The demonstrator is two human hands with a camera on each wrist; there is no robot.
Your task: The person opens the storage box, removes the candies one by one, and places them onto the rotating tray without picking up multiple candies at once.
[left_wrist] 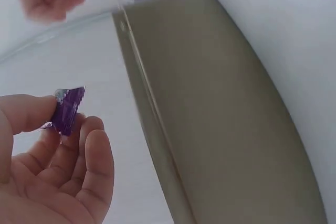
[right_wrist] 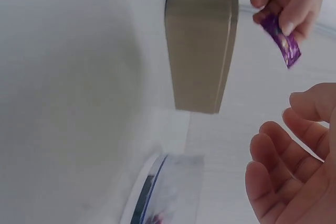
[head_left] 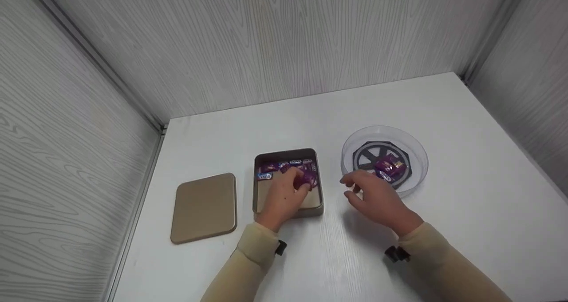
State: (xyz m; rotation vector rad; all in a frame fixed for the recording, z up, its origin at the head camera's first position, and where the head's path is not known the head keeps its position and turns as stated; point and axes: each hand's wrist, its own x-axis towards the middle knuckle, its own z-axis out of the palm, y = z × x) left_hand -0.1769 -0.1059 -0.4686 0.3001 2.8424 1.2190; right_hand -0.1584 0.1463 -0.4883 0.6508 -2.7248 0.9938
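Observation:
My left hand (head_left: pixel 282 199) is above the open gold-brown tin (head_left: pixel 311 212) and pinches a small purple wrapped candy (left_wrist: pixel 67 113) between thumb and fingers. Both wrist views show that candy held up above the tin's rim. Several purple wrapped candies (head_left: pixel 268 167), some with white lettering, lie in the far part of the tin. To the right, my right hand (head_left: pixel 380 200) hovers by the near left side of a clear round dish (head_left: pixel 420 153), fingers loosely bent and nothing between them. A few more purple candies (head_left: pixel 390 163) lie inside the dish.
Left of the tin, its flat gold-brown lid (head_left: pixel 205 208) lies on the white table (head_left: pixel 306 115). Beneath or in the clear dish shows a dark octagonal wheel-like pattern (head_left: pixel 364 156). Grey wood-grain panels (head_left: pixel 275 40) enclose the table at the back and both sides.

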